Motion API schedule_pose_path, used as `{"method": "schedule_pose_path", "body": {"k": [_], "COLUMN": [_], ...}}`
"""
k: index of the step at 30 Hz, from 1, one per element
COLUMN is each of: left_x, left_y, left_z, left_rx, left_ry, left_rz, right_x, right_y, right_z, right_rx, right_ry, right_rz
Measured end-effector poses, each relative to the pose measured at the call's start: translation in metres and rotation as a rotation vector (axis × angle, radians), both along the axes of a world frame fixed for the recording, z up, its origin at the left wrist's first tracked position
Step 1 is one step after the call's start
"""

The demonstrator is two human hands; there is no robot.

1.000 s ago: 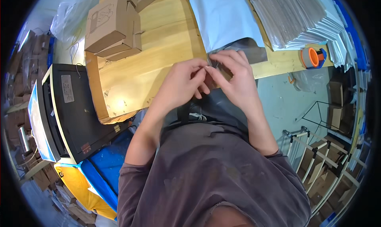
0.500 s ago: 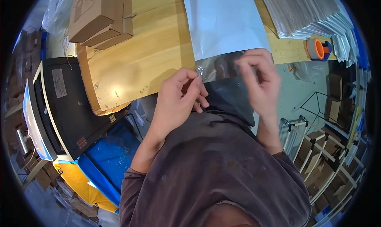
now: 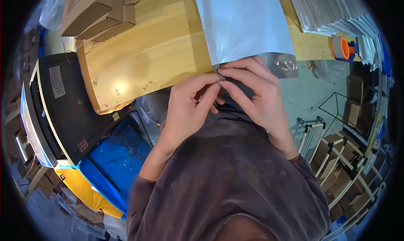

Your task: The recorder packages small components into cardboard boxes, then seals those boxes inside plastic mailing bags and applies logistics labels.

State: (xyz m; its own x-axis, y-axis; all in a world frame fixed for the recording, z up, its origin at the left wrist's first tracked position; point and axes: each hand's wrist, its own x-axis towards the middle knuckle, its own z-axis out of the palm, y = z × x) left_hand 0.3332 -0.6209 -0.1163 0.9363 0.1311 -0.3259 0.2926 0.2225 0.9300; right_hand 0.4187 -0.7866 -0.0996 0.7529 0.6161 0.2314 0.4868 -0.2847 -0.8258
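Observation:
A white plastic mailing bag lies on the wooden table, its see-through greyish flap hanging over the near edge. My left hand pinches the flap's left corner between thumb and forefinger, the other fingers curled beneath. Against those fingertips, my right hand has its thumb and forefinger closed on the same corner. Its remaining fingers lie across the flap just below the white part. The pinched bit of film is mostly hidden by my fingertips.
Brown cardboard boxes stand at the table's far left. A stack of plastic mailers fills the far right, with orange tape rolls before it. A black cabinet is left of the table; a white tube rack stands at right.
My right hand has moved left along the flap to meet my left hand at its corner, and its fingers have closed there. The view has shifted slightly.

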Motion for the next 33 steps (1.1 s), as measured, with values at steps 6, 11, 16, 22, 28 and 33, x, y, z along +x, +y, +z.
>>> {"method": "schedule_pose_path", "body": {"k": [6,11,16,22,28,33], "left_x": [-0.002,-0.006,-0.013,-0.019,0.043,0.094], "left_y": [0.002,0.003,0.01,0.029,0.071,0.072], "left_z": [-0.002,0.001,0.002,0.008,0.0,0.006], "left_rx": [0.05,-0.189,-0.273,0.013,1.467,1.676], "left_ry": [-0.027,0.122,0.211,0.223,-0.678,-0.849], "left_rz": [-0.012,0.097,0.101,0.027,-0.138,-0.424], "right_x": [-0.002,0.006,0.044,0.064,0.083,0.11], "right_y": [-0.004,-0.038,-0.157,-0.196,-0.12,-0.093], "right_z": [-0.002,-0.021,-0.02,-0.033,-0.028,-0.03], "right_rx": [0.027,0.568,1.459,0.441,-0.234,-0.24], "right_ry": [0.209,0.478,0.981,0.025,-0.665,-0.773], "right_rz": [-0.05,-0.197,-0.125,-1.03,-0.367,-0.033]}}
